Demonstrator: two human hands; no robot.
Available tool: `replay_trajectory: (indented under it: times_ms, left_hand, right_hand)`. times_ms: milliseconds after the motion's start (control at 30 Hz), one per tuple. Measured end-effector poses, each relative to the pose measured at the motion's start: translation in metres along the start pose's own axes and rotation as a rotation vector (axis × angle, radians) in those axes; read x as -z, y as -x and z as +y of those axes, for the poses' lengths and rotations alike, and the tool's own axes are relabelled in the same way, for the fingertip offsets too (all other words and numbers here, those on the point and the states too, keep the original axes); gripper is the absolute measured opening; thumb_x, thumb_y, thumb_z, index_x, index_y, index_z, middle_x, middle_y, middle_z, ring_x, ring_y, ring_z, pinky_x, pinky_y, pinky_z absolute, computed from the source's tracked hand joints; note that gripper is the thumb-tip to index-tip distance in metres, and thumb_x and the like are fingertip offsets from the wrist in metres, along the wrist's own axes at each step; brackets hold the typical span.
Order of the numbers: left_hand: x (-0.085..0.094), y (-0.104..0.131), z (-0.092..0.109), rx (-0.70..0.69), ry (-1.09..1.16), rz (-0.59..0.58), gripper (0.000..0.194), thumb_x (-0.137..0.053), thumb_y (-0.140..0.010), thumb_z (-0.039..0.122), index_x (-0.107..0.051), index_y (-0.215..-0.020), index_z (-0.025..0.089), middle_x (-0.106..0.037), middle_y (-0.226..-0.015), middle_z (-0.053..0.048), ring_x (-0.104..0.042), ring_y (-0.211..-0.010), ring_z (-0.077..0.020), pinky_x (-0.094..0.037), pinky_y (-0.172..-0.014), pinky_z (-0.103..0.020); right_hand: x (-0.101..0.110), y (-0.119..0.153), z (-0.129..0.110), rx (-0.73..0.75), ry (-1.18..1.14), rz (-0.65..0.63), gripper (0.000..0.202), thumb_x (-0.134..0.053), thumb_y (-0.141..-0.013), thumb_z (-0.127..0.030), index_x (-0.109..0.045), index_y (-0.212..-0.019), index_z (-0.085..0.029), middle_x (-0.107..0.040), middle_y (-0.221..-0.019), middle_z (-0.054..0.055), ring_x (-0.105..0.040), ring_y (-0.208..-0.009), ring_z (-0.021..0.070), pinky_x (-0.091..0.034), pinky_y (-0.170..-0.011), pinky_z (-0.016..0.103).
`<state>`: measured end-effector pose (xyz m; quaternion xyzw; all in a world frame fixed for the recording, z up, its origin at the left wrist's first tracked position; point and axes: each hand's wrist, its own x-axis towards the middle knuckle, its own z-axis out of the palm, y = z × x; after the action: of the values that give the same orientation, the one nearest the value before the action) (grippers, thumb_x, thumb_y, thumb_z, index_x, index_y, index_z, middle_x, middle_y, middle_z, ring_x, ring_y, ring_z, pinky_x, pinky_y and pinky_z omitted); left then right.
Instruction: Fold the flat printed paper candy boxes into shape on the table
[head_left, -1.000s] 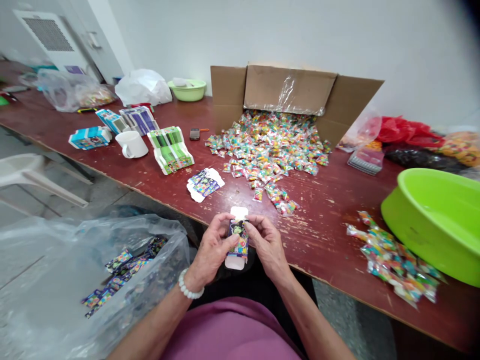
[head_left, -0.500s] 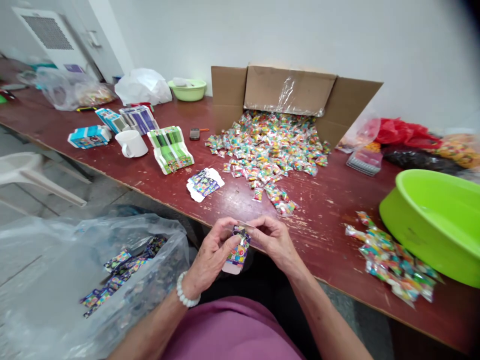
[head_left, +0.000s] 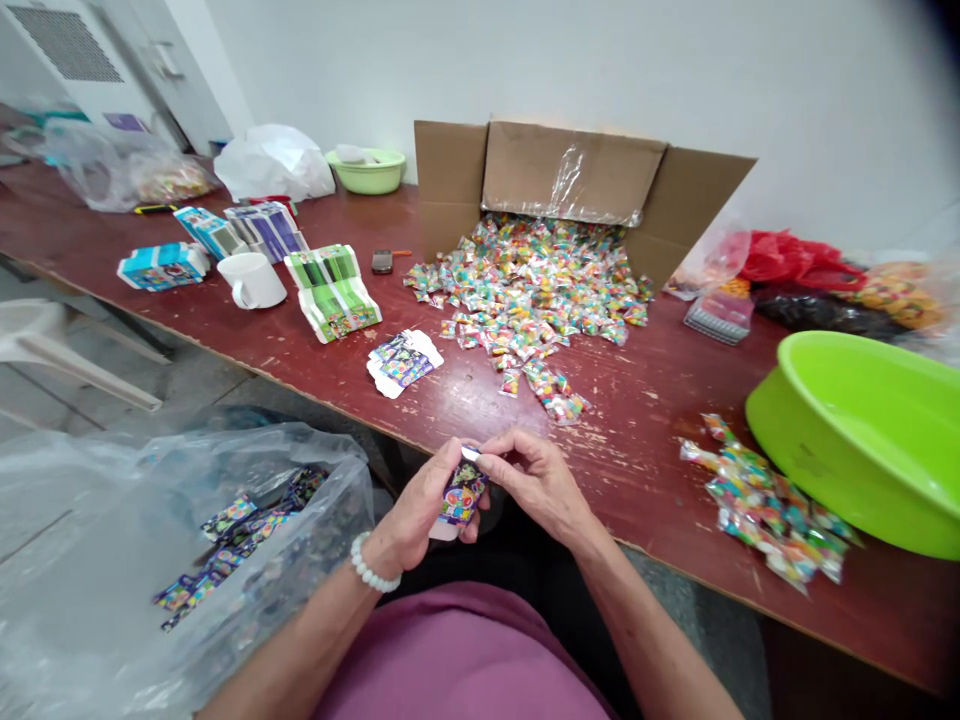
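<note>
A small dark printed box [head_left: 460, 492] is in my left hand [head_left: 420, 505], its fingers wrapped round the sides. The box's bottom flap hangs pale and loose. My right hand [head_left: 536, 482] pinches the white flap at the box's top end. Just beyond my hands, a stack of flat purple printed cartons [head_left: 406, 362] lies near the table's front edge. Wrapped candies [head_left: 547, 285] spill from an open cardboard box [head_left: 574, 172] at the back. Below left, a clear plastic bag [head_left: 90, 560] holds several dark printed packs [head_left: 225, 555].
On the table [head_left: 630, 450] stand a white mug [head_left: 253, 281], green cartons [head_left: 334, 292] and blue boxes [head_left: 163, 267]. A large green basin [head_left: 847, 440] is at the right, beside a pile of candies [head_left: 776, 505]. A white stool [head_left: 67, 350] stands at the left.
The top flap has folded down between my fingers. My left thumb has moved from the box's front up to its top edge. The view has shifted slightly.
</note>
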<state>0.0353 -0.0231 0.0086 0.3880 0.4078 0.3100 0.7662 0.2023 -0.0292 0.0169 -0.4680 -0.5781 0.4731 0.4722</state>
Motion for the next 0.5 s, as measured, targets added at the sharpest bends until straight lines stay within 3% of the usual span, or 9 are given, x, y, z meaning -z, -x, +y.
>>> replay_trajectory:
  times_ms: [267,400,500]
  left_hand:
    - [0.0053,0.0013,0.0005,-0.104,-0.118,-0.095,0.069,-0.042,-0.092,0.063,-0.037,-0.147,0.022,-0.066,-0.072,-0.004,-0.058,-0.049,-0.014,-0.048,-0.044,-0.023]
    - [0.0082,0.0015,0.0014,-0.084,-0.12,-0.1,0.075,-0.047,-0.09,0.063,-0.031,-0.153,0.025,-0.066,-0.071,-0.004,-0.06,-0.049,-0.014,-0.048,-0.044,-0.022]
    - [0.0075,0.0019,0.0012,-0.053,-0.094,-0.08,0.074,-0.047,-0.09,0.064,-0.032,-0.152,0.027,-0.065,-0.07,-0.003,-0.06,-0.049,-0.0146,-0.048,-0.043,-0.023]
  right_hand:
    - [-0.0028,-0.0102,-0.0015,-0.179,-0.314,0.036,0.025,-0.081,-0.07,-0.04,-0.069,-0.071,-0.018,-0.072,-0.07,0.001,-0.062,-0.059,0.0142,-0.048,-0.059,0.027]
    - [-0.0043,-0.0069,-0.0009,-0.166,-0.269,0.043,0.024,-0.079,-0.073,-0.04,-0.067,-0.07,-0.018,-0.069,-0.066,0.0,-0.06,-0.056,0.0138,-0.045,-0.056,0.026]
    - [-0.0039,-0.0007,0.0,-0.09,-0.193,-0.04,0.021,-0.069,-0.084,-0.04,-0.067,-0.078,-0.021,-0.067,-0.067,-0.001,-0.06,-0.055,0.0143,-0.047,-0.057,0.028]
